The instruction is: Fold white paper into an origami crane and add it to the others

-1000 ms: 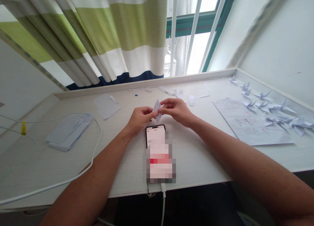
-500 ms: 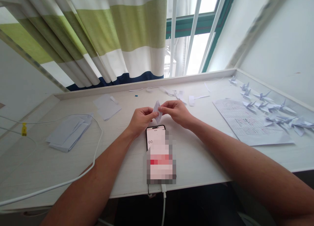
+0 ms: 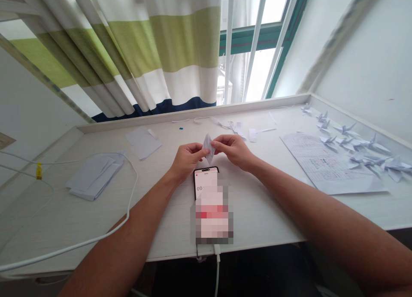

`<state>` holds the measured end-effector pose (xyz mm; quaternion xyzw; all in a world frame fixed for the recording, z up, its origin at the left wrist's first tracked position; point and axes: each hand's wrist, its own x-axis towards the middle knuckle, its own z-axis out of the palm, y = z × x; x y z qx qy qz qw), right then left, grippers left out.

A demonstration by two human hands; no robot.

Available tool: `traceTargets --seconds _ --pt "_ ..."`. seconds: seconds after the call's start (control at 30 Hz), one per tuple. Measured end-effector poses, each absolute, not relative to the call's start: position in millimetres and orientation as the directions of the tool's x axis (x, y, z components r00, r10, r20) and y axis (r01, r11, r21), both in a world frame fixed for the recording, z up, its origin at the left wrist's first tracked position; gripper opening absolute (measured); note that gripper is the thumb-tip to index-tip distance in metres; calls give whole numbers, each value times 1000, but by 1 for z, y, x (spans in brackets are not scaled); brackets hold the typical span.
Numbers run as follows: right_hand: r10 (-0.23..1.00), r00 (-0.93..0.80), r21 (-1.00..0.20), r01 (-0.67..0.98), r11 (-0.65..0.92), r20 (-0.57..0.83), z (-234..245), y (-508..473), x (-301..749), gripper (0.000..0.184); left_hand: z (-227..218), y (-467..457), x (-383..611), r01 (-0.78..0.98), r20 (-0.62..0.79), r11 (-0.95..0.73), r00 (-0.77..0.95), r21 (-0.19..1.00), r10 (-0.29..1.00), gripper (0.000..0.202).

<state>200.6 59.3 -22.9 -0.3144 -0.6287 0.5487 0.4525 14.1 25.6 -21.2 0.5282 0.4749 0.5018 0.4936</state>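
Observation:
A small white folded paper piece (image 3: 208, 146) is held upright just above the white desk (image 3: 264, 198), in the middle of the view. My left hand (image 3: 187, 159) pinches its left side with closed fingers. My right hand (image 3: 234, 150) pinches its right side, fingers closed too. Right below the hands a phone (image 3: 209, 202) lies flat on the desk with its screen lit.
Several folded paper cranes (image 3: 360, 149) stand along the right edge beside a printed sheet (image 3: 325, 166). A stack of white paper (image 3: 93, 177) and a loose sheet (image 3: 143, 141) lie at the left. A white cable (image 3: 96, 237) loops over the left side. Paper scraps (image 3: 238, 127) lie by the window ledge.
The view has shifted slightly, so everything sits a little lower. Both hands stay pinched on the folded paper, which has tilted a little between the fingers.

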Motion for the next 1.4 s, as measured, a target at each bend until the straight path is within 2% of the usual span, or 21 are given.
traceTargets --seconds 0.3,0.57,0.97,1.4 --pt "905 -346 -969 -106 224 247 -19 56 199 22 -22 24 15 -2 68 -68 61 998 996 30" --pt "879 -405 -967 -139 214 252 -22 57 202 32 -23 24 15 -30 61 -59 68 998 996 31" --pt "888 -371 -962 -148 231 271 -20 55 200 36 -23 25 12 -77 64 -54 139 996 988 29" --pt "928 -209 -948 -147 281 307 -15 49 192 22 -24 23 16 -36 129 -125 147 992 981 28"
